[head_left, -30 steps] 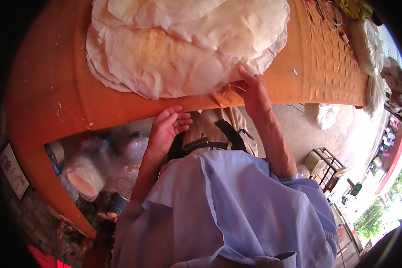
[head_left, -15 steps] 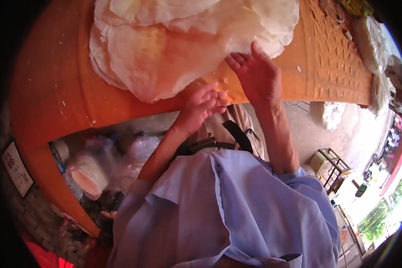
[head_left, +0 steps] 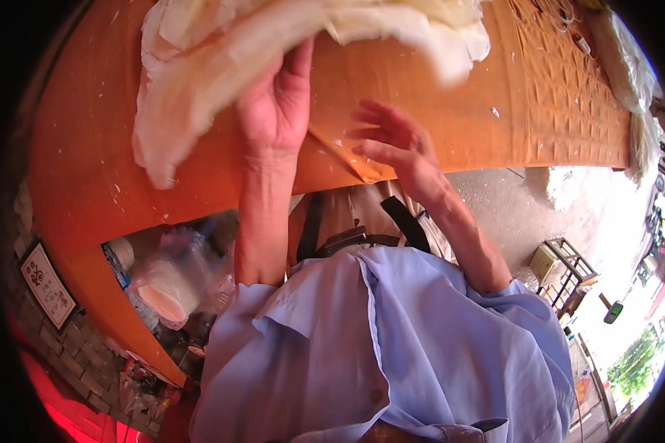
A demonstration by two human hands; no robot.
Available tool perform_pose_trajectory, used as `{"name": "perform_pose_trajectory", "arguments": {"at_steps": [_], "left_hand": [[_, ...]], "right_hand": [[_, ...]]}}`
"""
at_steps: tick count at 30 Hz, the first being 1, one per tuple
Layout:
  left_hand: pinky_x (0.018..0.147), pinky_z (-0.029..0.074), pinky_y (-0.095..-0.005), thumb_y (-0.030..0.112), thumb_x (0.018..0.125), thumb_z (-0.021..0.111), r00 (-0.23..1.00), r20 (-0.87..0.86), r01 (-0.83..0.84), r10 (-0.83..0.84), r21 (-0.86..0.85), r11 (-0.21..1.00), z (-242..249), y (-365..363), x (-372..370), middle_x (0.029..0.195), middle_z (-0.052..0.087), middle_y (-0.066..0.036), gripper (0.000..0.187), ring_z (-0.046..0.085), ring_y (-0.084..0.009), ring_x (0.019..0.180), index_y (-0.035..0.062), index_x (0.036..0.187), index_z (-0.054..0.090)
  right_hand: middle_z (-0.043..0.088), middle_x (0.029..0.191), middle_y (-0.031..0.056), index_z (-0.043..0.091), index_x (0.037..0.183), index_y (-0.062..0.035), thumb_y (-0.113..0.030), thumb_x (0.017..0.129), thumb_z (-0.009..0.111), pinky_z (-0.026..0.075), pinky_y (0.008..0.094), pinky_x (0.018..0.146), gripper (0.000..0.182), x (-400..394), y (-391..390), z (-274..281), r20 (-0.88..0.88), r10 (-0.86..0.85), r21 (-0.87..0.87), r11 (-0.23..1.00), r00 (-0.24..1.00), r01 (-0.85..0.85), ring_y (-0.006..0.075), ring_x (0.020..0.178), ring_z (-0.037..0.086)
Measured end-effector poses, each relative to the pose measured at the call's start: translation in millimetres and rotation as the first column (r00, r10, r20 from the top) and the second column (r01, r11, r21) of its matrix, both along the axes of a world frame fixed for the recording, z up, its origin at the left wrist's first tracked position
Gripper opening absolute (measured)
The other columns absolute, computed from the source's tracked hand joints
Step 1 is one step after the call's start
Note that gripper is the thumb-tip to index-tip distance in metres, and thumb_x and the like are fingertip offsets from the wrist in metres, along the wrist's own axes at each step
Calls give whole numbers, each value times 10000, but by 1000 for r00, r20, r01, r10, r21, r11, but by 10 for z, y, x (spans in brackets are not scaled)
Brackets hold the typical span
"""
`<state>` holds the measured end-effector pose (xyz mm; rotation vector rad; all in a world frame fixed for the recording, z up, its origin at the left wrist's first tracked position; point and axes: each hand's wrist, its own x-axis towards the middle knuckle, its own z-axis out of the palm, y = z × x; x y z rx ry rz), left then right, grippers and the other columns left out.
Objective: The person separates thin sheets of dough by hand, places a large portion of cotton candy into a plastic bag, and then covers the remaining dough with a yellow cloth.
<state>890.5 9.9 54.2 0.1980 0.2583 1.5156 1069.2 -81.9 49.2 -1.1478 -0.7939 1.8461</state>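
A stack of thin, pale, fluffy fibre sheets (head_left: 177,88) lies on the orange cloth-covered table, its near edge lifted and bent. My left hand (head_left: 273,111) is palm up under that raised edge and holds it up. The sheet covers its fingertips; the thumb and palm show. To the right, my right hand (head_left: 395,140) hovers above the table's front edge, apart from the sheets. Its fingers are spread, slightly blurred by motion, with nothing in them.
The orange table (head_left: 436,125) curves across in front of me. Beneath it on the left sits a clear plastic bag (head_left: 170,284) with pale contents. A framed card (head_left: 48,288) stands at far left. Plastic-wrapped bundles (head_left: 624,66) lie at the right end, and a metal-framed stand (head_left: 561,273) is on the floor.
My left hand has moved up and left, under the sheets, and their near edge has risen and folded back. My right hand has come down, away from the stack.
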Motion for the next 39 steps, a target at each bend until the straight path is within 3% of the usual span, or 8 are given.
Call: {"name": "perform_pose_trajectory", "arguments": {"at_steps": [3, 6, 9, 20, 25, 27, 31, 39], "left_hand": [[963, 470, -316, 194, 838, 686, 978, -169, -176, 126, -329, 928, 600, 178, 187, 1249, 558, -203, 528, 534, -294, 1189, -4, 1285, 486], [1086, 399, -449, -113, 845, 522, 981, -167, 109, -101, 40, 993, 342, 235, -30, 1347, 483, -151, 497, 456, -297, 1258, 4, 1320, 438], [1054, 435, -395, -25, 879, 551, 964, -264, -17, -11, -103, 994, 17, 61, -86, 1345, 487, -129, 460, 461, -273, 1254, 19, 1323, 438], [1042, 431, -381, 28, 889, 550, 903, -429, -213, -28, -503, 838, -712, -418, -396, 1340, 495, -117, 440, 467, -258, 1247, 27, 1317, 451], [1037, 429, -374, 52, 893, 550, 892, -448, -245, -69, -605, 758, -843, -664, -536, 1337, 498, -112, 432, 470, -251, 1244, 31, 1314, 457], [1034, 429, -372, 62, 895, 550, 891, -447, -257, -76, -636, 727, -889, -753, -610, 1336, 500, -110, 429, 471, -248, 1243, 33, 1313, 460], [1030, 427, -367, 81, 898, 550, 891, -445, -269, -95, -684, 678, -954, -928, -712, 1334, 503, -106, 424, 473, -242, 1240, 36, 1311, 465], [1021, 424, -356, 120, 905, 549, 883, -449, -284, -136, -742, 607, -988, -1133, -883, 1330, 509, -97, 416, 477, -231, 1235, 43, 1307, 474]], "right_hand": [[527, 1172, 183, 362, 1363, 25, -135, 911, 567, 501, 407, 896, 522, -123, 254, -495, -274, -173, -271, 958, 946, 97, 291, 1051, 589], [539, 1116, 157, 387, 1343, 6, -180, 930, 546, 519, 415, 866, 480, -366, 775, -625, -434, -296, -285, 941, 851, 182, 294, 992, 607], [564, 1096, 131, 462, 1266, 10, -216, 924, 568, 522, 405, 851, 423, -483, 1251, -774, -631, -245, -184, 969, 736, 164, 271, 968, 612], [605, 1070, 109, 540, 1181, 0, -200, 880, 633, 517, 345, 822, 373, 94, 1127, -886, -84, -145, -92, 986, 986, 138, 206, 945, 611], [625, 1059, 100, 575, 1142, -5, -193, 859, 663, 515, 318, 809, 351, 489, 399, -954, 386, 197, 181, 942, 901, -284, 177, 935, 611], [663, 957, 119, 599, 1110, 24, -127, 862, 650, 523, 308, 743, 295, 714, 250, -496, 210, 652, -355, 745, 729, -564, 163, 837, 637], [686, 873, 142, 599, 1101, 62, -113, 887, 613, 545, 313, 648, 277, 1051, 520, 463, 101, 639, -514, 690, 763, -510, 183, 761, 667], [673, 1000, 144, 640, 1099, -38, -202, 879, 644, 513, 331, 769, 275, 246, 1974, 1075, 790, -41, 393, 799, 612, -454, 266, 885, 655]]}}
